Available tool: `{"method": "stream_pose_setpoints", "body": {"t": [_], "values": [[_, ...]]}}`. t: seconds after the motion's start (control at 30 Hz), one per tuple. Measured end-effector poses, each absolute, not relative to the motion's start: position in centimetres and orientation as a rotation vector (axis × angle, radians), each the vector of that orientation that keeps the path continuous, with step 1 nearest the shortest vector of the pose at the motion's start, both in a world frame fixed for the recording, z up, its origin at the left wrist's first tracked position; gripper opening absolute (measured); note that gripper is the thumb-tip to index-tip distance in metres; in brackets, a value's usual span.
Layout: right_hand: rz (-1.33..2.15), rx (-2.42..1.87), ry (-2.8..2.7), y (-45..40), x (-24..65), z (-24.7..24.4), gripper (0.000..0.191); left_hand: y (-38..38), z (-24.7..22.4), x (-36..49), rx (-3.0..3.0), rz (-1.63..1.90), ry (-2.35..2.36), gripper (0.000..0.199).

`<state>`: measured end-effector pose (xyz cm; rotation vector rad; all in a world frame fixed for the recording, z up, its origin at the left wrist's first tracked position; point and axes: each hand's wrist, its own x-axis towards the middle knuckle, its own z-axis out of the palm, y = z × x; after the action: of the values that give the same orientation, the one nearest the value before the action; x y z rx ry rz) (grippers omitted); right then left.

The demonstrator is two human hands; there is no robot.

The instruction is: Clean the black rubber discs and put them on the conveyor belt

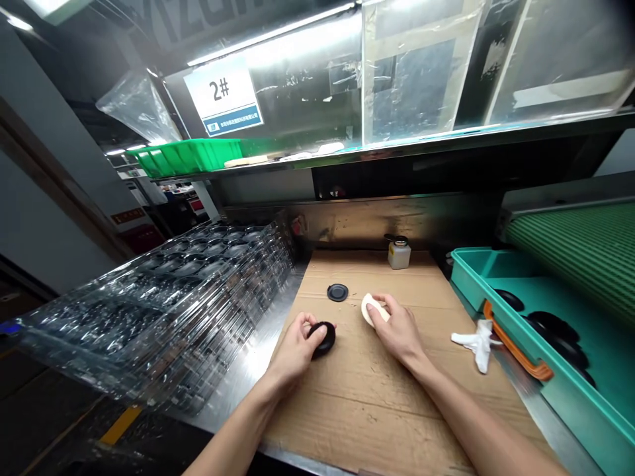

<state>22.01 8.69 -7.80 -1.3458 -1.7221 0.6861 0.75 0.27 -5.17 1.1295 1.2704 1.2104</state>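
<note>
My left hand (297, 347) grips a black round disc (323, 340) by its left side, thumb on top, over the cardboard sheet (357, 410). To the right, my right hand (395, 324) holds a white round pad (370, 309) between thumb and fingers. The disc and the pad are apart. A small dark round lid-like piece (338, 292) lies on the cardboard beyond and between both hands. Farther back stands a small bottle (399, 254) with a metal top.
Stacked clear plastic trays (198, 291) fill the left side. At the right, a teal bin (560, 383) with an orange handle holds several black discs (555, 334). A crumpled white cloth (479, 344) lies beside it. A green ribbed belt (585, 244) and an overhead shelf (397, 149) are behind.
</note>
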Motion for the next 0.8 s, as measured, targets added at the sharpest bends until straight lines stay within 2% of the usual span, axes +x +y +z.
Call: {"method": "stream_pose_setpoints", "body": {"t": [0.13,0.27,0.5,0.7,0.8], "values": [[1.020,-1.061,-1.436,7.8,20.6,-7.1,0.049,4.0,-4.1,2.8,0.670,1.181,0.878,0.026],[1.112,-0.979,-1.307,8.1,20.6,-6.8,0.054,7.2,-4.2,4.2,0.532,1.138,0.702,0.024],[0.788,-1.123,-1.536,7.8,20.9,-7.2,0.044,7.8,-5.4,4.2,0.464,1.160,0.589,0.022],[0.598,-1.039,-1.807,6.4,19.8,-7.5,0.035,7.1,-5.2,4.7,0.507,1.138,0.561,0.039],[0.397,-1.037,-1.978,5.8,19.0,-7.5,0.035,6.7,-5.3,5.1,0.514,1.125,0.573,0.039]]}}
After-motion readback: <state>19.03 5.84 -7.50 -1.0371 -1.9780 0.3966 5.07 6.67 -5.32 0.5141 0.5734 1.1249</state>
